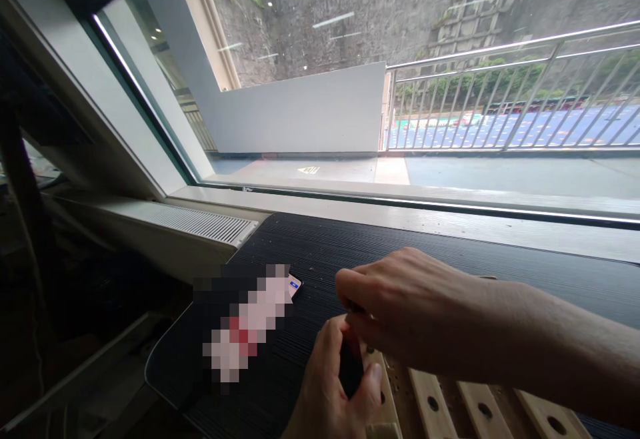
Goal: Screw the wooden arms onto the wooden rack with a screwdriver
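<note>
My left hand (334, 385) is at the bottom centre, its fingers curled round a small dark object (350, 372) with a red part; I cannot name it. My right hand (400, 309) reaches in from the right, just above the left. Its fingers are pinched together on the top of that same object. Both hands hover over the left end of a row of light wooden slats (433, 402) with round holes. These slats lie on a black ribbed table top (325, 252).
A phone (250, 322) with a blurred screen lies on the table to the left of my hands. Behind the table runs a white sill with a vent grille (200, 222), then a large window onto a balcony with a metal railing (500, 92).
</note>
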`<state>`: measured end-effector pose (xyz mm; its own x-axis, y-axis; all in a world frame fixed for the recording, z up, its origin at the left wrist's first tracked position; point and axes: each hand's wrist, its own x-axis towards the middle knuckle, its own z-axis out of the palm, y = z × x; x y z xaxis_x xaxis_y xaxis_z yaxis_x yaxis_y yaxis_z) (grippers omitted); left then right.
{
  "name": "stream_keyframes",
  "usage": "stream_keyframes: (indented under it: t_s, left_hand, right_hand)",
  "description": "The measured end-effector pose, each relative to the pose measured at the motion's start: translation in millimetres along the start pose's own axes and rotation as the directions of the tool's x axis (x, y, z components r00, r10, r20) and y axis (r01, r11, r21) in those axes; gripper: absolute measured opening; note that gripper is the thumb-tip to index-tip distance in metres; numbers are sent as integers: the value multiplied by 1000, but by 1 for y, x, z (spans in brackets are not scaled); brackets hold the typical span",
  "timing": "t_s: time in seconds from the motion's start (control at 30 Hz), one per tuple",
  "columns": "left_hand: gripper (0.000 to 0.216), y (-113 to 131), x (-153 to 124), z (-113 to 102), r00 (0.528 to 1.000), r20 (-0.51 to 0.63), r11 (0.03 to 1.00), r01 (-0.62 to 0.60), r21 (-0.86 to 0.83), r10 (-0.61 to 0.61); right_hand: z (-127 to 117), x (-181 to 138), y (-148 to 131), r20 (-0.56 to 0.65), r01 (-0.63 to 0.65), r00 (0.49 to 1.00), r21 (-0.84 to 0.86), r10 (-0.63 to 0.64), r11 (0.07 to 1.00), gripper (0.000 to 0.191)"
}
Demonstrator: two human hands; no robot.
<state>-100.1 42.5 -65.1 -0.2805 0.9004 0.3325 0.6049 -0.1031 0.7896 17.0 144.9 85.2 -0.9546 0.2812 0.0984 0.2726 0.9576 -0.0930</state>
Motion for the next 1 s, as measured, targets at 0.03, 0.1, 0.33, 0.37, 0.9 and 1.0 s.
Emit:
stream_keyframes:
  t_s: [0.03,0.1,0.33,0.37,0.9,1.0]
  left_hand:
    - [32,-1,1,-3,1000,-24,999,-6,45,7]
    - [27,-3,2,-9,998,-52,987,-34,154,43]
    - [32,2,-5,-11,966,228,961,-172,218,121]
    - [35,6,-4,-9,963,252,970,-149,191,98]
    - [58,5,-10,-8,981,191,999,33,28,-38]
    - [47,19,21,-10,979,82,982,187,21,-188]
  right_hand:
    - [3,0,0,-14,-15,1000,-16,15,1000,16]
    - [7,-1,1,-28,-81,996,-63,79,995,16]
    - [1,-8,10,30,-240,970,-1,240,971,18]
    - [1,-11,11,26,-256,966,7,256,967,17]
    - [-7,-44,24,-58,-206,977,-25,205,978,12]
    - [-11,-38,29,-65,-234,972,-142,227,962,15]
